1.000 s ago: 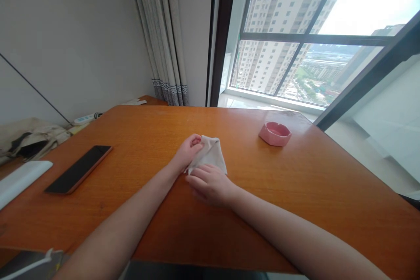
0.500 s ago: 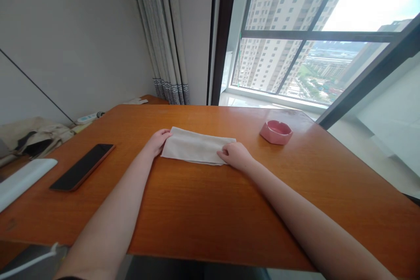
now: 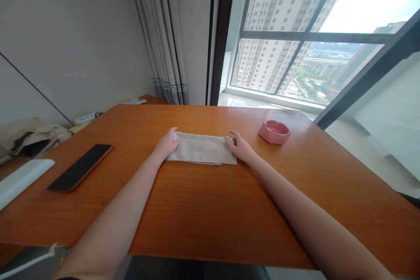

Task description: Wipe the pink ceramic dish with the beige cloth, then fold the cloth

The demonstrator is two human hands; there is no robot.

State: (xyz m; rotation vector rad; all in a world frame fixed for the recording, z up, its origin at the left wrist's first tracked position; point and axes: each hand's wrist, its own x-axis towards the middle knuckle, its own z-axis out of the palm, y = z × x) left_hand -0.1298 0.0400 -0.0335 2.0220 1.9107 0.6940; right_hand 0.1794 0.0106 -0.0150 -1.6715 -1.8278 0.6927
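Cloth (image 3: 203, 149) lies straighter than before.

A dark phone (image 3: 80, 168) lies flat on the left of the wooden table (image 3: 203, 214), with a long white object (image 3: 24, 180) (too cut off to name) near it at the edge of view. A pink dish (image 3: 273, 136), its rim notched, sits toward the far right. Beyond, a grey curtain (image 3: 164, 39) hangs left of a large window (image 3: 278, 35).
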